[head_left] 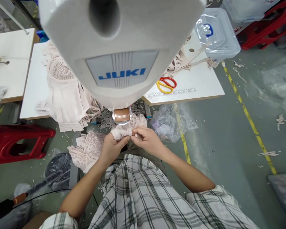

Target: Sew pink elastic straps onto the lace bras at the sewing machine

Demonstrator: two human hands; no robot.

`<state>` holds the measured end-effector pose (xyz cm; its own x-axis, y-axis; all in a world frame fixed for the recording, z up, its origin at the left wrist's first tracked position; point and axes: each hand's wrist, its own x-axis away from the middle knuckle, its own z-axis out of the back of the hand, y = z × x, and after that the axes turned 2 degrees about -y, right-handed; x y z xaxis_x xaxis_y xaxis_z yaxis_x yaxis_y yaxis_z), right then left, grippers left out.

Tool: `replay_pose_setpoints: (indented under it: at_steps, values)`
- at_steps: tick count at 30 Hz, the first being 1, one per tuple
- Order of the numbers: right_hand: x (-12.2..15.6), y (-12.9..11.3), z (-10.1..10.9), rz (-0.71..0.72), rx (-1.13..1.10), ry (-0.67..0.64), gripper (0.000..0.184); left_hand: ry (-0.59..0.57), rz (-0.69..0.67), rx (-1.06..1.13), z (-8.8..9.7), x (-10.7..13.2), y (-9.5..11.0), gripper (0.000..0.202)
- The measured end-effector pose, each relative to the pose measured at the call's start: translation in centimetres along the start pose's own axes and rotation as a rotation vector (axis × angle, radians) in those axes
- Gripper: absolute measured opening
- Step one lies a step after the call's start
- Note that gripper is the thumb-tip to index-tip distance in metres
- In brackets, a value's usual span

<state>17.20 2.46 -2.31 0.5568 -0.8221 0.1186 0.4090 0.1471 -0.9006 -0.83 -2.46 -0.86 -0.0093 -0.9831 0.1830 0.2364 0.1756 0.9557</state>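
Both hands are closed on a pale pink lace bra (122, 130) in front of a white JUKI sewing machine (124, 92). My left hand (111, 148) pinches its near edge, thumb pointing right. Close beside it, my right hand (146, 140) grips the same fabric with bent fingers, and the two thumbs almost meet. Some of the lace shows behind the hands, under the machine's head. The needle area is hidden by the machine. Another lace bra piece (92, 148) hangs to the left of my left hand.
Stacked pale pink bras (64, 92) lie on the left table. Scissors (166, 85) with red and yellow handles rest by a printed ruler (181, 91) on the right table. Beyond are a clear plastic box (218, 35) and a red stool (21, 143). A plastic bag (173, 122) lies below.
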Motion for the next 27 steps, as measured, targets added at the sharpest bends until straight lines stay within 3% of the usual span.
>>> replay_pose_setpoints:
  at_steps: [3,6,10,19,23,27]
  values:
    - [-0.1,0.2,0.9,-0.049,-0.158,-0.035,0.014,0.041,-0.052,-0.103,0.5,-0.1,0.1,0.016]
    - [-0.1,0.4,2.1,-0.085,-0.243,-0.011,0.020,-0.019,-0.016,-0.079,1.3,-0.5,0.3,0.021]
    - [0.2,0.0,3.1,-0.035,-0.098,0.046,0.013,-0.101,0.016,-0.044,1.9,-1.1,0.7,0.023]
    - [0.1,-1.8,3.9,0.011,0.193,-0.074,0.008,-0.096,-0.050,-0.119,0.3,-0.1,2.8,0.016]
    - [-0.1,-2.3,3.8,0.054,0.248,-0.086,0.010,-0.080,-0.031,-0.222,0.0,-0.4,2.7,0.018]
    - [-0.4,-2.1,4.1,0.001,0.170,-0.116,0.010,-0.110,-0.009,-0.213,0.2,-1.2,2.6,0.019]
